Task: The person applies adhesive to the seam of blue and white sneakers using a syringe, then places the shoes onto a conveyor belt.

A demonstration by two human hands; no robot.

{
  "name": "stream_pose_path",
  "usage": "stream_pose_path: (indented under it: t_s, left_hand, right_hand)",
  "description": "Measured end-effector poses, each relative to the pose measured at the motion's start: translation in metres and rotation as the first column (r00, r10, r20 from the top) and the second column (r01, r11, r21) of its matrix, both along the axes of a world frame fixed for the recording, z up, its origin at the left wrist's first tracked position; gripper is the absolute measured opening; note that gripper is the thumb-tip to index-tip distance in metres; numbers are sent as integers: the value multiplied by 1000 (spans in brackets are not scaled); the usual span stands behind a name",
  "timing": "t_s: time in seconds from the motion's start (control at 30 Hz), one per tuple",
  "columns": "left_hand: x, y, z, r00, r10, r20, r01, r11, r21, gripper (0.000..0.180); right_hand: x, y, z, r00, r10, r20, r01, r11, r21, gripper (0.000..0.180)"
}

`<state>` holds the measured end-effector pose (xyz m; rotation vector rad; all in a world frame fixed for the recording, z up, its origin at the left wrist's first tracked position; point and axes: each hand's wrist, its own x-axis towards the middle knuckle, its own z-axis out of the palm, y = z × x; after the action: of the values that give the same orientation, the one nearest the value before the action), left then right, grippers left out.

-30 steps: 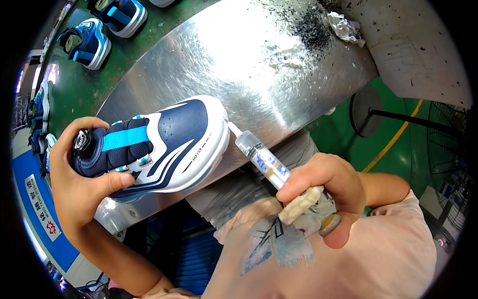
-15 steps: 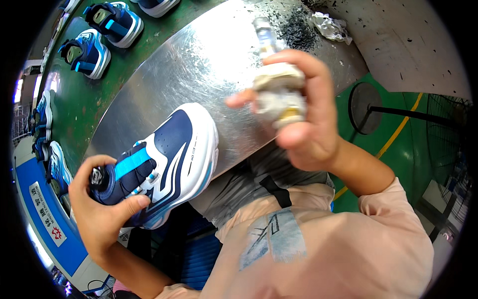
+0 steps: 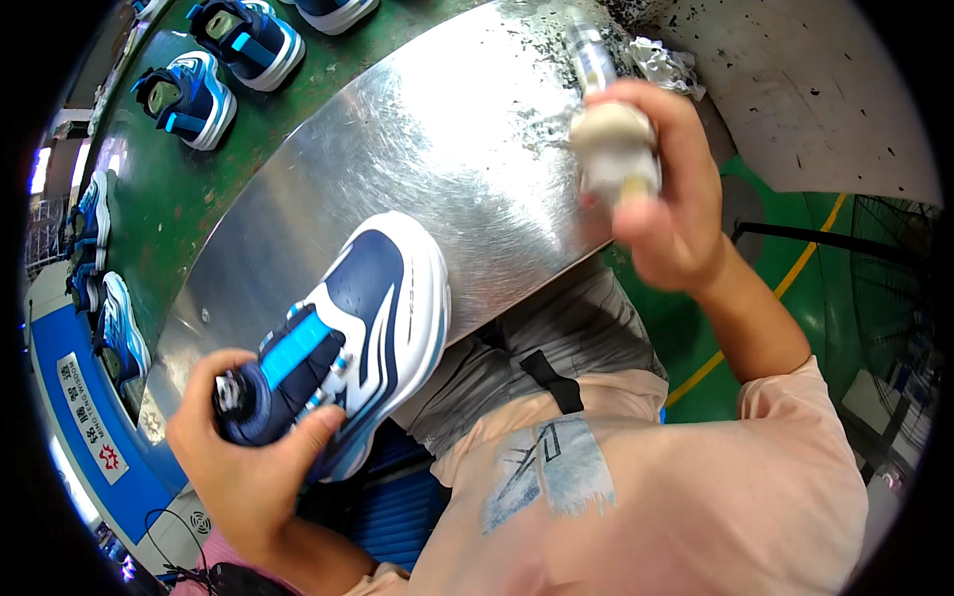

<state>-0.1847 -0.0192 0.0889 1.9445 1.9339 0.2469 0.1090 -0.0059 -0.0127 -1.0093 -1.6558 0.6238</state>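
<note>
My left hand grips the heel of a navy, white and light-blue sneaker. The shoe's toe rests on the near edge of a shiny metal worktable. My right hand is raised over the table's right side and holds a pale, grimy hand tool with a metal tip pointing up and away. The tool is well apart from the shoe.
More blue and white sneakers lie on a green belt along the upper left, with others at the left rim. Black debris and crumpled foil sit at the table's far right. A green floor with a yellow line lies to the right.
My right hand lifted the tool from my lap, beside the shoe, up over the table's far right. My left hand pulled the sneaker down and toward me.
</note>
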Motion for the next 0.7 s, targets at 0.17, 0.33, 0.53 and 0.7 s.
stream_pose_path:
  t_s: [0.17,0.33,0.53,0.7]
  left_hand:
    - [1,-27,-3,999,45,20,-45,999,18,48]
    - [4,-32,-2,998,57,23,-58,998,35,48]
    - [2,-36,0,997,78,26,-78,997,27,50]
    - [2,-35,0,994,92,66,-93,996,9,51]
  right_hand:
    - [10,-15,0,999,-29,38,38,963,-266,48]
    - [4,-34,9,983,-26,-180,-60,887,-458,58]
    - [-13,-37,21,348,7,-937,-671,700,-244,76]
    - [-23,-39,9,95,-65,-993,-781,614,-115,81]
